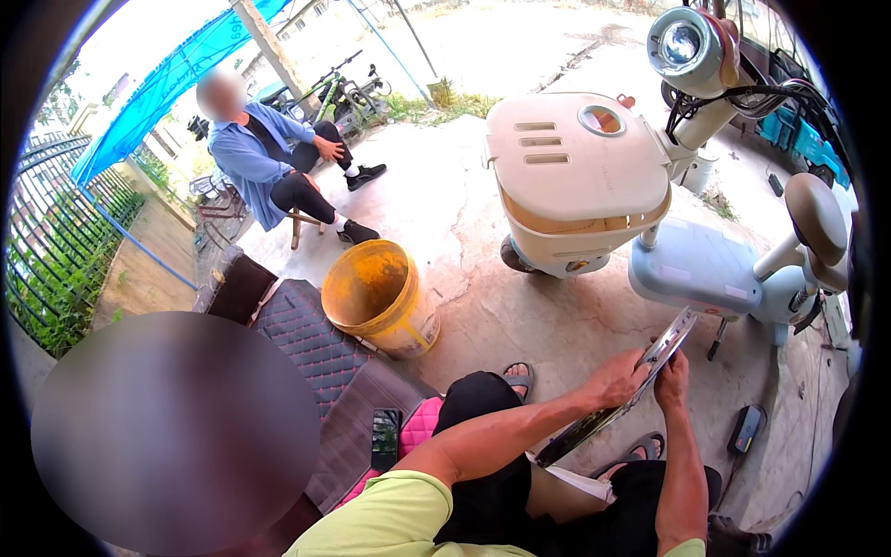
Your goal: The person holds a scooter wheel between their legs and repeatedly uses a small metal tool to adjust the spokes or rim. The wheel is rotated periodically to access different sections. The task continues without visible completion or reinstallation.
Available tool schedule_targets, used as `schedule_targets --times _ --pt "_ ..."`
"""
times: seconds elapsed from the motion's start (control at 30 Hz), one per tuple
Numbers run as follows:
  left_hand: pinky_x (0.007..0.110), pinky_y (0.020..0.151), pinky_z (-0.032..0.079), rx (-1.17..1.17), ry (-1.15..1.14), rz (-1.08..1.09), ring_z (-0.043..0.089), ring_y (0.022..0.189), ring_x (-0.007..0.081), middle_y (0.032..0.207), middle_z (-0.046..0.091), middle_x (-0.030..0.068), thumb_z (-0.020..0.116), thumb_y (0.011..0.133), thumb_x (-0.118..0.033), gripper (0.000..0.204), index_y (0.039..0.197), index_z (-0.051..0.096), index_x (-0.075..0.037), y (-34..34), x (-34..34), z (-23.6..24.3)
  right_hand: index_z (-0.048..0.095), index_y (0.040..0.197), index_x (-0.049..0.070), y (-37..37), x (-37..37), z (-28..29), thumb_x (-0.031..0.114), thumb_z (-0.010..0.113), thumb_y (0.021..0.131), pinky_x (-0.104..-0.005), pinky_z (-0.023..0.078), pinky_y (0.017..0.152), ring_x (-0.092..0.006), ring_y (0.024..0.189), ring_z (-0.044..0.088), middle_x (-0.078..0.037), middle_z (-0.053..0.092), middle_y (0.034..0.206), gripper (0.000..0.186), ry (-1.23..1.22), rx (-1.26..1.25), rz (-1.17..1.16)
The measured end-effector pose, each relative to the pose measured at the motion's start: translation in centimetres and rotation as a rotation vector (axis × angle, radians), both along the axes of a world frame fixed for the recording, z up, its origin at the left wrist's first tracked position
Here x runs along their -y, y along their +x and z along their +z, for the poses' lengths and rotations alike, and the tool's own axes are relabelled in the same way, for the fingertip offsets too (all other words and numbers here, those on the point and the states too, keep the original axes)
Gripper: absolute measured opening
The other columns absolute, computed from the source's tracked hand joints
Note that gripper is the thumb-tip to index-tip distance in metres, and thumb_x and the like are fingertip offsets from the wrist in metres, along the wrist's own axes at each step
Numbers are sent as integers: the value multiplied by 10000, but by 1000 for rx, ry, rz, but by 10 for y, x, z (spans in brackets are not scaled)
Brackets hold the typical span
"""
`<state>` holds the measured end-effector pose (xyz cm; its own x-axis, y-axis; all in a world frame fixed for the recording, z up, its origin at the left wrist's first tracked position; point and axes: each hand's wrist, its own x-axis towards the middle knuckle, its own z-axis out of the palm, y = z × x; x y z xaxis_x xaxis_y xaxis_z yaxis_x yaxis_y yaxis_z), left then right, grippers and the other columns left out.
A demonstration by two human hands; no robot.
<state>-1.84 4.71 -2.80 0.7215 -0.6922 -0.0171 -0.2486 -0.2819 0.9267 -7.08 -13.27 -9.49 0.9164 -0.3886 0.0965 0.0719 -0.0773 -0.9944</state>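
Observation:
A long, thin, shiny silver-and-black item [664, 345] slants over my lap and the floor ahead, seen nearly edge-on. I cannot make out its exact kind. Closed around its left edge is my left hand [618, 379], with the arm reaching across from the lower left. My right hand [672, 381] grips the other edge, close beside the left, its fingers partly hidden. The item's lower end points toward my knees, above a white sheet or cloth [580, 483] between my legs.
A pale electric scooter with a lidded front basket [575, 153] stands ahead right. A yellow bucket [382, 297] sits by the quilted seat, where a phone [385, 438] lies. One person [269, 167] sits on a stool at far left. A black charger-like box [744, 429] rests at right.

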Motion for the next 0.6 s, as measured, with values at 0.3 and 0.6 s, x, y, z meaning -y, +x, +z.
schedule_targets --times 0.3,0.6 --pt "517 829 460 24 -16 10 607 906 478 937 626 301 504 998 -307 341 1002 567 28 0 0 4 644 1234 -41 2 3 -10 103 534 1025 -300 524 837 -152 884 653 -55 702 968 277 -3 7 -31" --pt "516 842 460 19 1 -11 612 925 475 967 635 300 498 994 -315 349 1003 576 25 4 -4 4 651 1200 -14 6 -5 -4 90 579 1011 -289 508 802 -126 876 615 -31 666 970 227 24 8 -35"
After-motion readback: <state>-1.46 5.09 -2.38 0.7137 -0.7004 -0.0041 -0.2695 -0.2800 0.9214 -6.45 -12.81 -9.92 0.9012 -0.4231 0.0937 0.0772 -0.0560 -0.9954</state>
